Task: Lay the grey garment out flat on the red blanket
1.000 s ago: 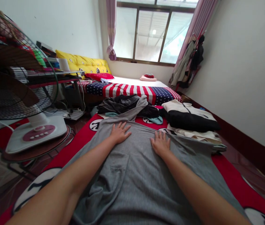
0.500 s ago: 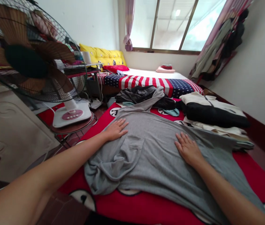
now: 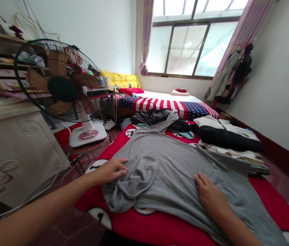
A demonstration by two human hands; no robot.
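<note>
I have the grey garment [image 3: 170, 153] spread across the red patterned cover [image 3: 170, 227], most of it lying fairly flat, with one bunched part [image 3: 136, 182] near its left edge. One narrow grey length runs away from me onto the dark clothes heap [image 3: 150, 118] at the far side; the opposite side reaches as far as the folded pile [image 3: 228, 136]. The hands stand well apart. My right hand [image 3: 212, 198] lies palm down on the cloth, fingers close together and gripping nothing that I can see. My left hand [image 3: 112, 171] is at the left edge, just beside the bunching, fingers a little bent and thumb held away; I cannot tell whether the tips press the fabric. I judge the step in hand to be smoothing and straightening. The next move, to my mind, calls for the left fingers to loosen those creases gently while the right palm keeps the middle from dragging. Farther out, a fan [image 3: 61, 89] stands on a round stool [image 3: 85, 149] to the left, and a bed with a striped cover [image 3: 159, 106] lies beyond the heap.
</note>
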